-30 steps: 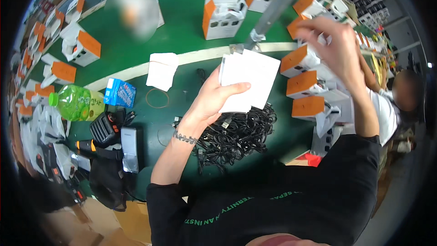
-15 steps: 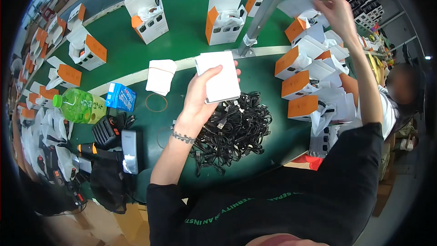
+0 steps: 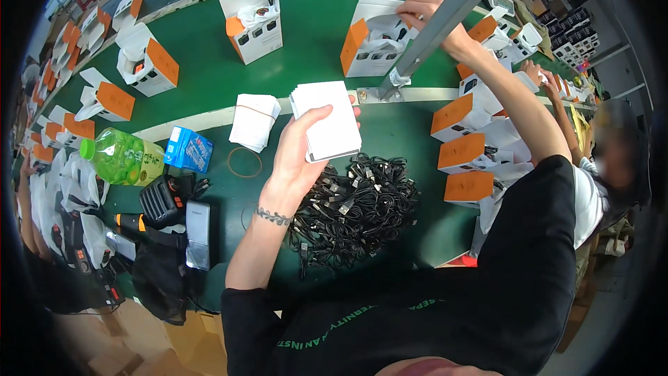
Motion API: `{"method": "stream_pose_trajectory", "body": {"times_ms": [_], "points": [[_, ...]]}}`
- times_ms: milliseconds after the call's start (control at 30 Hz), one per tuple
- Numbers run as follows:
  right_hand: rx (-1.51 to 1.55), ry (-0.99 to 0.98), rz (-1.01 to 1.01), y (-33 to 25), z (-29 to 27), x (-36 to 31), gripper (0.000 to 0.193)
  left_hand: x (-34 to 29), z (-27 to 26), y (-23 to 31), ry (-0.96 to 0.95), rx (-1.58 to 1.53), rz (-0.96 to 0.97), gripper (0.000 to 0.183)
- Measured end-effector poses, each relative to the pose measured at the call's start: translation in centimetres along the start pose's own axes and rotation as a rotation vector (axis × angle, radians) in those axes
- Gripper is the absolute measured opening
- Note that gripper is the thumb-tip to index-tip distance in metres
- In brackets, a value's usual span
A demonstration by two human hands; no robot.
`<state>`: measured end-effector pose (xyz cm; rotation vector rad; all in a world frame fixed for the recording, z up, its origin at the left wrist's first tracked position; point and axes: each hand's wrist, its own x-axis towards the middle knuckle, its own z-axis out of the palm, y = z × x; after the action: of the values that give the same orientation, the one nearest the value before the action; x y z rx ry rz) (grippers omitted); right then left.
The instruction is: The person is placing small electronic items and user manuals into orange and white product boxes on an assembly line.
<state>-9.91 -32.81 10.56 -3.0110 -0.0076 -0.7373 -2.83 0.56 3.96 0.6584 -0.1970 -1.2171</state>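
My left hand (image 3: pixel 296 146) is closed round a stack of white booklets (image 3: pixel 330 125), its thumb lying across the top one. Below the stack lies a tangled heap of black USB cables (image 3: pixel 355 212). My right hand (image 3: pixel 430 15) is stretched to the far side, fingers bent at the upper right edge of an open white-and-orange box (image 3: pixel 379 63); they seem to grip it. A grey metal post (image 3: pixel 452 10) crosses in front and hides part of that hand. Beside the left hand lies a second stack of white booklets (image 3: pixel 254 122) with a band round it.
More open boxes stand at the far left (image 3: pixel 254 28) and in a row at the right (image 3: pixel 463 153). A green bottle (image 3: pixel 122 157), a blue carton (image 3: pixel 188 150), a black device (image 3: pixel 161 200) and a phone (image 3: pixel 198 233) lie at left. Another person's hands (image 3: pixel 539 75) work at right.
My right hand has swung left from the right-hand boxes, where it held a white sheet or booklet, to the far middle box. My left hand keeps its stack. The view has shifted slightly.
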Motion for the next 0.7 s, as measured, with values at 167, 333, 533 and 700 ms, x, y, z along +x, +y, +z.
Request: {"method": "stream_pose_trajectory", "body": {"times_ms": [167, 333, 533, 700], "points": [[-0.182, -0.039, -0.205, 1.1, 1.1, 2.1, 0.016, 0.4, 0.1, -0.4, -0.029, -0.09, 0.002, 0.06], [-0.084, 0.031, -0.127, 1.2, -0.9, 1.1, 0.018, 0.1, 0.0, 0.3, -0.06, -0.02, 0.005, 0.063], [-0.096, -0.06, -0.105, 2.1, 0.2, -1.2, 0.015, 0.3, 0.4, -0.2, -0.057, 0.035, -0.019, 0.063], [-0.193, -0.347, 0.028, 0.1, 1.8, 0.5, 0.021, -0.2, 0.4, -0.2, -0.062, 0.035, 0.001, 0.057]]}}
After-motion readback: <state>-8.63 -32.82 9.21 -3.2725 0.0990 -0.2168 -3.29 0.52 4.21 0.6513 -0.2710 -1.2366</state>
